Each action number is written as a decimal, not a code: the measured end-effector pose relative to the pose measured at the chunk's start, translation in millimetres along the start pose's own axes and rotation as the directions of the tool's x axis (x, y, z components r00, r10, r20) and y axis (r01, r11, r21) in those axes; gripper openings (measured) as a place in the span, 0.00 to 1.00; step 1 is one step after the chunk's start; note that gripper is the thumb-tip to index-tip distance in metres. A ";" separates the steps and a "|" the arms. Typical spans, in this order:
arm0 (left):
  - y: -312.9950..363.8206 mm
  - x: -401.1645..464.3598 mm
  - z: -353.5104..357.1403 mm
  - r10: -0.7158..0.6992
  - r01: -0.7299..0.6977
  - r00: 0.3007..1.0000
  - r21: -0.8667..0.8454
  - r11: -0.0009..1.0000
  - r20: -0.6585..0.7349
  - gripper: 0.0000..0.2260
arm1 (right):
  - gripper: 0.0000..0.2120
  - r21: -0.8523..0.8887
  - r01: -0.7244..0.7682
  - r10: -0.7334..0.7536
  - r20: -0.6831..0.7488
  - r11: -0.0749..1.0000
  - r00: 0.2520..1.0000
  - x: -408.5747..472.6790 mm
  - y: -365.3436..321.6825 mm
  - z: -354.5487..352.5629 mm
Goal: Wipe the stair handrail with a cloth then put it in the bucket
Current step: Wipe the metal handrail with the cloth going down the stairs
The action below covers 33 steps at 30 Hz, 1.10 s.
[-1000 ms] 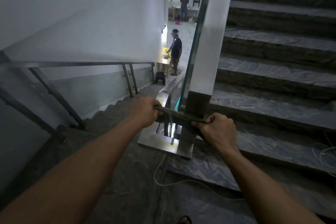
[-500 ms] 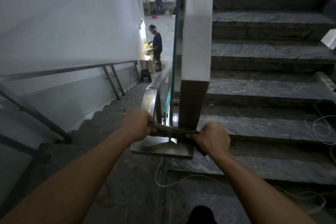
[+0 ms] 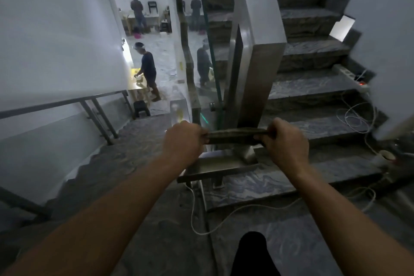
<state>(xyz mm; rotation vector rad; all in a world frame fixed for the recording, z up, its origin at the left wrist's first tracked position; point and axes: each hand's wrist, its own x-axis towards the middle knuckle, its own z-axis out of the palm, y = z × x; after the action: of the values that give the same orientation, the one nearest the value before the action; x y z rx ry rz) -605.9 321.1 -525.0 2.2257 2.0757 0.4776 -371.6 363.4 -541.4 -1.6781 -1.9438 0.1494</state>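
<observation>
Both hands grip one cloth (image 3: 237,135) between them: the left hand (image 3: 182,141) is fisted around its left end and the right hand (image 3: 285,142) is fisted around its right end, so the cloth runs taut and level from fist to fist. It is dark, olive-brown, rolled or bunched into a narrow band, and it lies across the lower part of the square steel post (image 3: 251,87) where the handrail (image 3: 215,164) turns at the landing; whether it presses on the metal or sits just in front of it is hard to tell. The flat, shiny rail end juts out just below the hands.

Grey marbled steps (image 3: 313,87) climb on the right, with a white cable (image 3: 226,214) trailing over the landing floor. On the left another flight descends beside a white wall (image 3: 56,40) with a dark railing (image 3: 62,103). Below, a person (image 3: 147,71) stands at a lit table. The stairwell is dim.
</observation>
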 end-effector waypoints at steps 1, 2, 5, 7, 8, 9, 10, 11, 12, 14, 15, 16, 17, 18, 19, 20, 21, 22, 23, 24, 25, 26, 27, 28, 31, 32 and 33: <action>-1.6 -2.9 1.1 0.058 -0.061 0.992 -0.023 0.998 -0.114 0.09 | 0.11 0.034 0.063 -0.059 -0.112 0.997 0.992 -8.0 -2.1 -1.2; -3.9 -5.6 2.8 0.113 -0.124 0.972 -0.041 0.991 -0.205 0.08 | 0.09 0.040 0.117 -0.107 -0.188 0.992 0.976 -16.7 -4.9 -1.2; -14.7 -15.2 18.4 0.138 -0.137 0.989 0.025 0.990 -0.061 0.09 | 0.03 0.005 0.130 -0.130 0.012 0.991 0.991 -39.9 -3.4 17.2; -22.7 -24.2 32.8 0.034 -0.049 0.982 0.074 0.996 0.183 0.11 | 0.04 -0.013 0.041 -0.035 0.271 0.999 0.962 -53.8 -0.3 31.2; -27.1 -29.3 38.8 0.016 -0.035 0.967 0.070 0.997 0.255 0.13 | 0.08 -0.001 0.020 -0.019 0.307 1.000 0.951 -59.2 1.6 36.0; -30.8 -33.9 43.0 0.032 -0.050 0.961 0.056 0.997 0.275 0.16 | 0.10 0.015 0.010 -0.014 0.301 1.000 0.954 -63.7 1.9 38.8; -32.7 -37.3 45.3 0.063 -0.077 0.961 0.043 0.996 0.268 0.18 | 0.13 0.029 0.018 -0.026 0.286 0.999 0.958 -67.0 0.9 40.6; -33.0 -39.7 45.9 0.094 -0.105 0.965 0.033 0.994 0.246 0.19 | 0.16 0.032 0.032 -0.040 0.285 0.999 0.958 -68.8 -1.0 42.6; -31.2 -41.0 45.2 0.115 -0.123 0.969 0.022 0.992 0.220 0.19 | 0.19 0.033 0.044 -0.052 0.293 0.998 0.955 -70.0 -2.4 45.5; -24.5 -41.8 45.9 0.115 -0.128 0.974 0.056 0.990 0.197 0.21 | 0.25 0.010 0.034 -0.035 0.334 0.999 0.942 -70.6 -4.8 52.1; -20.6 -41.8 47.6 0.107 -0.129 0.974 0.102 0.986 0.199 0.23 | 0.27 -0.022 0.031 -0.021 0.360 0.999 0.933 -70.1 -6.1 55.4; -17.2 -41.4 51.2 0.097 -0.130 0.972 0.148 0.980 0.215 0.25 | 0.27 -0.069 0.049 -0.019 0.384 0.996 0.923 -69.0 -6.9 59.3; -14.1 -41.6 54.4 0.081 -0.126 0.967 0.176 0.976 0.241 0.26 | 0.28 -0.124 0.075 -0.018 0.407 0.989 0.913 -68.0 -7.1 62.8; -11.6 -42.3 57.2 0.061 -0.116 0.960 0.192 0.974 0.272 0.27 | 0.29 -0.172 0.099 -0.017 0.427 0.980 0.904 -66.9 -6.6 66.0; -9.9 -42.7 58.1 0.038 -0.099 0.956 0.197 0.975 0.291 0.28 | 0.30 -0.202 0.112 -0.012 0.441 0.973 0.898 -66.1 -6.5 68.1; -9.3 -43.0 58.4 0.018 -0.079 0.955 0.195 0.978 0.294 0.29 | 0.33 -0.212 0.121 -0.013 0.449 0.970 0.893 -66.3 -6.2 68.5; -9.1 -42.8 57.2 0.002 -0.061 0.957 0.194 0.979 0.291 0.29 | 0.36 -0.210 0.135 -0.025 0.456 0.968 0.890 -67.2 -5.8 68.2; -9.7 -42.4 54.8 -0.009 -0.052 0.957 0.201 0.978 0.291 0.29 | 0.39 -0.202 0.160 -0.050 0.463 0.966 0.885 -68.9 -5.1 67.4; -10.8 -41.5 51.4 -0.017 -0.049 0.952 0.207 0.977 0.305 0.29 | 0.41 -0.193 0.188 -0.077 0.471 0.963 0.879 -70.9 -4.6 65.8; -12.4 -40.1 48.1 -0.024 -0.048 0.945 0.211 0.976 0.327 0.27 | 0.41 -0.188 0.218 -0.104 0.482 0.958 0.870 -72.8 -4.4 63.7; -14.0 -39.2 44.7 -0.029 -0.049 0.935 0.211 0.976 0.355 0.26 | 0.41 -0.183 0.249 -0.130 0.494 0.951 0.860 -74.5 -5.4 62.3; -15.2 -38.7 41.9 -0.029 -0.055 0.926 0.208 0.977 0.378 0.24 | 0.41 -0.174 0.278 -0.158 0.501 0.945 0.851 -75.6 -7.6 61.5; -15.9 -38.6 39.1 -0.026 -0.060 0.919 0.203 0.977 0.394 0.22 | 0.41 -0.160 0.293 -0.178 0.502 0.942 0.846 -76.5 -9.9 61.9; -16.7 -39.0 37.5 -0.026 -0.061 0.914 0.200 0.978 0.404 0.21 | 0.40 -0.144 0.299 -0.193 0.495 0.943 0.847 -76.5 -12.0 63.1; -15.3 -40.4 38.6 -0.059 -0.010 0.911 0.167 0.986 0.409 0.23 | 0.35 -0.103 0.291 -0.211 0.470 0.951 0.857 -74.5 -16.0 63.5; -13.8 -41.1 41.1 -0.079 0.017 0.909 0.153 0.988 0.409 0.25 | 0.34 -0.097 0.284 -0.209 0.467 0.954 0.859 -74.0 -17.0 63.3; -12.1 -42.0 43.7 -0.099 0.045 0.906 0.141 0.989 0.410 0.27 | 0.33 -0.100 0.275 -0.198 0.469 0.956 0.861 -74.6 -17.9 63.4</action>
<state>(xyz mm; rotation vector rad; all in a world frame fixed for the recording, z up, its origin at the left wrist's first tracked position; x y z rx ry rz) -607.9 288.2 -577.3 2.0705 1.9912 -0.1374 -413.3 306.7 -611.8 -1.5852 -2.5613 0.3210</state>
